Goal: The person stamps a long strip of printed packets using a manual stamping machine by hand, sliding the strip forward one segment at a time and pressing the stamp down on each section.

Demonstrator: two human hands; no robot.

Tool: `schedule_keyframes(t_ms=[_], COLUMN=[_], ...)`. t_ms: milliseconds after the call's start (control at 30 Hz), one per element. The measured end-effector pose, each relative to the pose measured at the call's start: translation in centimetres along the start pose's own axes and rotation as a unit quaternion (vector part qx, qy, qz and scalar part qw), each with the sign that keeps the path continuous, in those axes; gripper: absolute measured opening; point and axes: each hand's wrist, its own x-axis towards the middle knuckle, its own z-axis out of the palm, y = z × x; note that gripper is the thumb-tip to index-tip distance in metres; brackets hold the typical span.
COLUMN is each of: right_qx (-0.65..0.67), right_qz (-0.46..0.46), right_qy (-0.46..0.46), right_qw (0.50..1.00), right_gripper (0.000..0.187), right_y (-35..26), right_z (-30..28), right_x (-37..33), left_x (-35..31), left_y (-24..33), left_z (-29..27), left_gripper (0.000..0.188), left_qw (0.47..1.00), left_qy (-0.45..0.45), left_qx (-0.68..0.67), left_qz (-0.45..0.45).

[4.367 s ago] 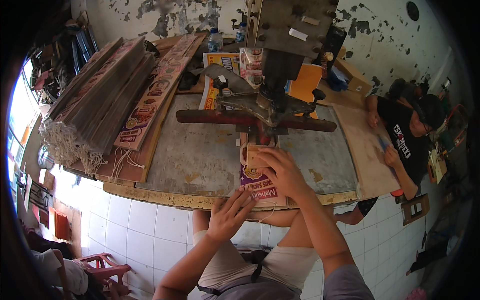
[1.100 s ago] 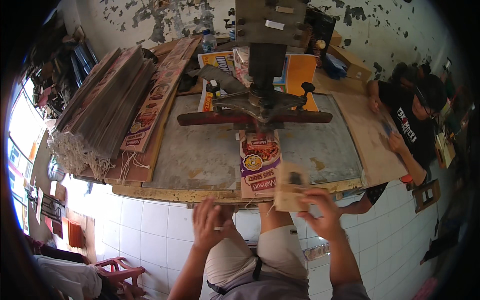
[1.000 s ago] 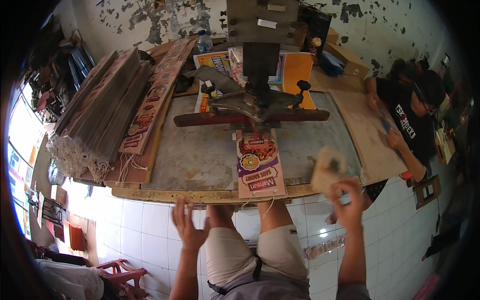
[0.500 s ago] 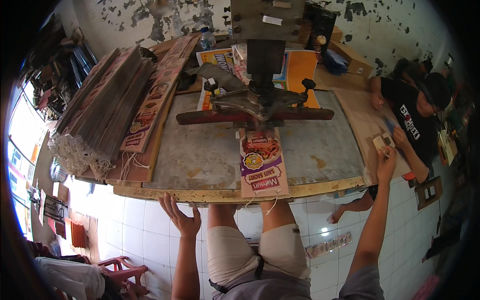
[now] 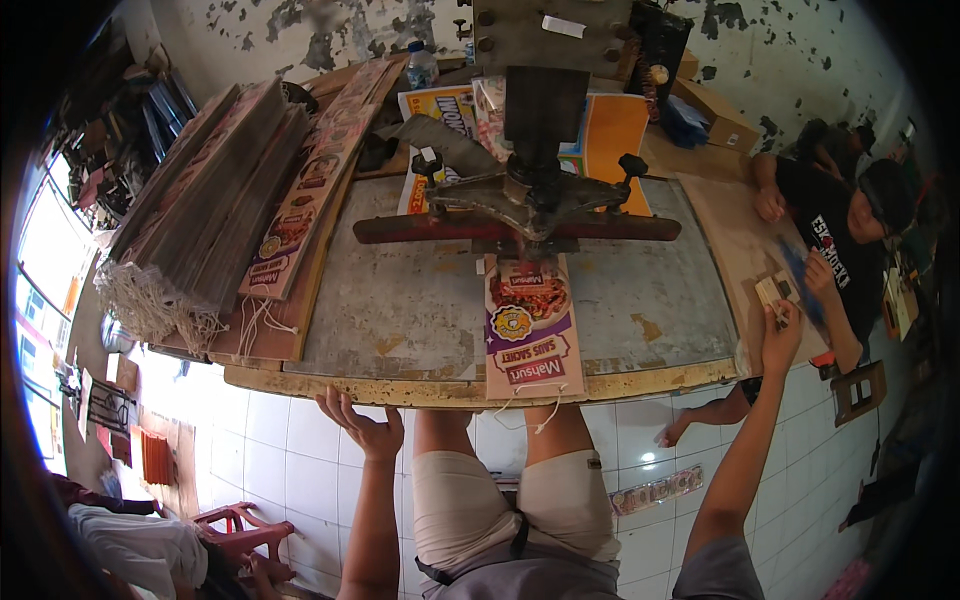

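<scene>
My left hand [image 5: 365,424] is at the table's front edge, fingers spread and fingertips against the wooden rim, holding nothing. My right hand [image 5: 780,338] reaches to the table's right side, its fingers closed on a small pale wooden block [image 5: 769,290] with a dark patch. Between my hands, a printed cardboard strip [image 5: 532,345] with purple and pink print lies on the grey tabletop [image 5: 400,310]. White cords hang from its near end over the edge. Its far end runs under the dark metal press [image 5: 535,195], which has a long reddish crossbar and two knobs.
On the left lie a thick stack of similar strips [image 5: 210,190] with bunched cords and a single row of strips [image 5: 300,215]. Orange printed sheets [image 5: 615,150] and a bottle [image 5: 421,66] sit behind the press. A co-worker [image 5: 835,230] sits at right, hands close to mine.
The view has shifted slightly. My right hand has drawn back a little toward me at the block. The co-worker's hand and a blurred blue thing near it moved; the strip stays under the press.
</scene>
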Motion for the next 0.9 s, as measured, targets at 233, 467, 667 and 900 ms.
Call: schedule_keyframes(t_ms=[233,467,667,900], right_qx=[-0.009,-0.042,-0.065,0.076], right_qz=[-0.004,-0.02,-0.125,-0.195], right_qy=[-0.006,-0.008,0.009,-0.076], right_qw=[1.0,0.999,0.99,0.975], right_gripper=[0.036,0.037,0.028,0.025], right_y=[0.5,-1.5,-4.2,-11.7], right_z=[-0.1,-0.9,-1.4,-0.3], right_x=[0.1,-0.4,-2.7,-12.2], left_x=[0.0,-0.2,-0.3,-0.2], left_y=[-0.1,-0.2,-0.3,-0.3], left_z=[0.2,0.1,0.3,0.1], left_gripper=[0.088,0.087,0.085,0.086], left_qw=[1.0,1.0,1.0,1.0], left_qy=[0.0,-0.003,0.002,-0.001], left_qx=[0.001,-0.001,0.009,0.01], left_qz=[0.002,-0.004,0.0,0.003])
